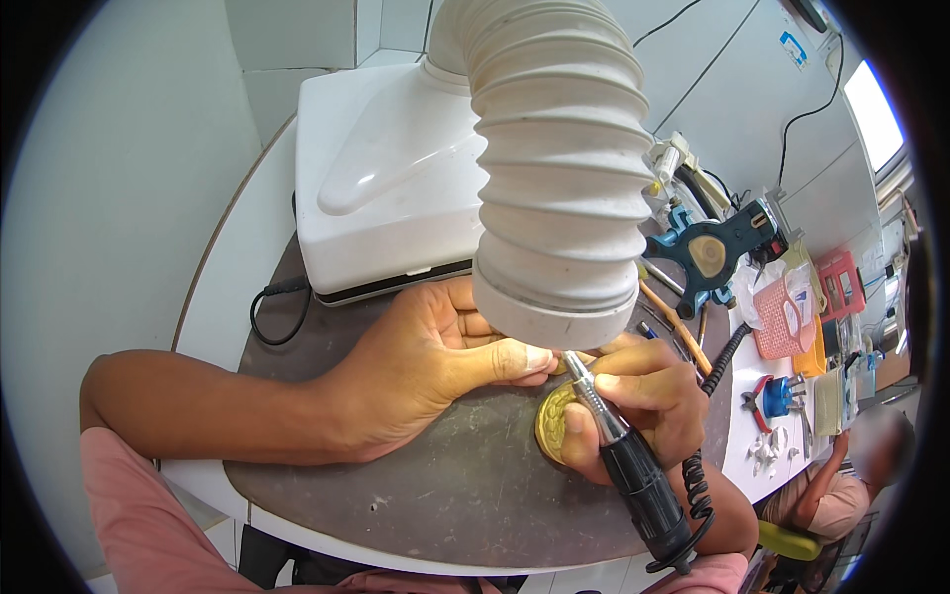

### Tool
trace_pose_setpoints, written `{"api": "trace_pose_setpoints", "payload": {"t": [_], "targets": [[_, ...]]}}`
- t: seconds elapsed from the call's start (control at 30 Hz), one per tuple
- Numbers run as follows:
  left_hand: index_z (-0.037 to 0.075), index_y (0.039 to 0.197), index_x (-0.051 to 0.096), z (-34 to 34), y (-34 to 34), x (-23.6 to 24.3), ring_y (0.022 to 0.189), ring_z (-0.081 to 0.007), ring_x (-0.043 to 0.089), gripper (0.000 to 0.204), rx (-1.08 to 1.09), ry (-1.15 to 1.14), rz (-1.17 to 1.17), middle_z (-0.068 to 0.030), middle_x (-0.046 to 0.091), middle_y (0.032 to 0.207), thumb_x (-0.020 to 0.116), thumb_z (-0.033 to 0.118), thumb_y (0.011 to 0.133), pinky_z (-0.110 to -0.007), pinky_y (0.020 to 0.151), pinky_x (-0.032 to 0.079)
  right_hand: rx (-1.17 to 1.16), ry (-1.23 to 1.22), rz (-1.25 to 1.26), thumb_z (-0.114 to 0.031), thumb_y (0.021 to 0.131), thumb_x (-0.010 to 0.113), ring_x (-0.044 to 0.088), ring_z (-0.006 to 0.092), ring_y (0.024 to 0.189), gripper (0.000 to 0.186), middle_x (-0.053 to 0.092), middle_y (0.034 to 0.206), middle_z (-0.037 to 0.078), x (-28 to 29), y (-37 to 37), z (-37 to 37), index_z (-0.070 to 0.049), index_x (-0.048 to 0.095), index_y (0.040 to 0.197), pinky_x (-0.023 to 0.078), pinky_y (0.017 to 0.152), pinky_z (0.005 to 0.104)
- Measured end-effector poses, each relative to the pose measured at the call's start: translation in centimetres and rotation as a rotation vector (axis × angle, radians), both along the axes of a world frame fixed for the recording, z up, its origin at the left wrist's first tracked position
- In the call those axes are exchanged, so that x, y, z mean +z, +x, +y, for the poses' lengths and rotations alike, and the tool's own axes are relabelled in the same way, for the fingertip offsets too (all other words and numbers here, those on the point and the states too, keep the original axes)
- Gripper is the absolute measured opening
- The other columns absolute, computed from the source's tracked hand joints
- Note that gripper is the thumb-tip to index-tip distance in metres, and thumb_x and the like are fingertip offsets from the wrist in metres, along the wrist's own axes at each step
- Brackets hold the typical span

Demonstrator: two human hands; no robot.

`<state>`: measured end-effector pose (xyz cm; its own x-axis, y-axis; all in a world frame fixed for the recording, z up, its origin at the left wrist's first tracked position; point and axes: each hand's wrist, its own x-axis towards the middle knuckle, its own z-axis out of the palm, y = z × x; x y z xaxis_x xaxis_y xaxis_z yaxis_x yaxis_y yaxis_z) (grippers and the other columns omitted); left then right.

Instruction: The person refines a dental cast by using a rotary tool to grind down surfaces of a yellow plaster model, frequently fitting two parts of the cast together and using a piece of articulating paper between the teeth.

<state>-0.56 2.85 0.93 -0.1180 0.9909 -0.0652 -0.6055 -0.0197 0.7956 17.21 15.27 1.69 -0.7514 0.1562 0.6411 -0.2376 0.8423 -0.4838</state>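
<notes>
Well beyond the handpiece [641,480], a basket [776,327] holds plastic [804,287].

a smooth pale wall [129,198] stands left of a round-edged white table [230,307]; a bright rectangular panel [875,114] glows at upper right.

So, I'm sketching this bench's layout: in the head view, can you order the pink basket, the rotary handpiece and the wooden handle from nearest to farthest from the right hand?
1. Rotary handpiece: held in the right hand.
2. Wooden handle: just beyond the hand, slightly right.
3. Pink basket: farther off to the right.
</notes>
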Motion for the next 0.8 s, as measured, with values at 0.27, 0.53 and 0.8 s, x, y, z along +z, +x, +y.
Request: {"api": "trace_pose_setpoints", "payload": {"t": [0.27,0.53,0.8], "targets": [[-0.005,0.119,0.057,-0.04,-0.06,-0.08,0.105,-0.0180,0.065,0.029,-0.014,0.018,-0.005,-0.0144,0.067,0.113,0.064,0.004,0.092,-0.030,0.095,0.054,-0.015,-0.002,0.001,-0.006,0.072,0.084,0.071,0.0338,0.094,0.043,0.068,0.099,0.021,0.03,-0.16,-0.23,-0.004,0.053,0.102,0.059,0.073,0.0353],[-0.004,0.119,0.057,-0.01,0.06,-0.13,0.105,-0.0179,0.065,0.030,-0.015,0.026,-0.010,-0.0138,0.066,0.114,0.065,0.005,0.092,-0.029,0.095,0.054,-0.001,-0.019,0.006,-0.005,0.072,0.083,0.071,0.0330,0.094,0.042,0.068,0.099,0.021,0.09,-0.17,-0.21,-0.003,0.054,0.101,0.058,0.074,0.0350],[-0.004,0.118,0.058,0.10,0.03,-0.21,0.105,-0.0178,0.065,0.028,-0.015,0.014,0.010,-0.0139,0.066,0.114,0.064,0.005,0.093,-0.029,0.095,0.054,0.002,-0.008,-0.032,-0.006,0.072,0.084,0.070,0.0340,0.099,0.045,0.067,0.103,0.019,0.22,-0.13,-0.19,-0.005,0.052,0.104,0.058,0.077,0.0369]]}}
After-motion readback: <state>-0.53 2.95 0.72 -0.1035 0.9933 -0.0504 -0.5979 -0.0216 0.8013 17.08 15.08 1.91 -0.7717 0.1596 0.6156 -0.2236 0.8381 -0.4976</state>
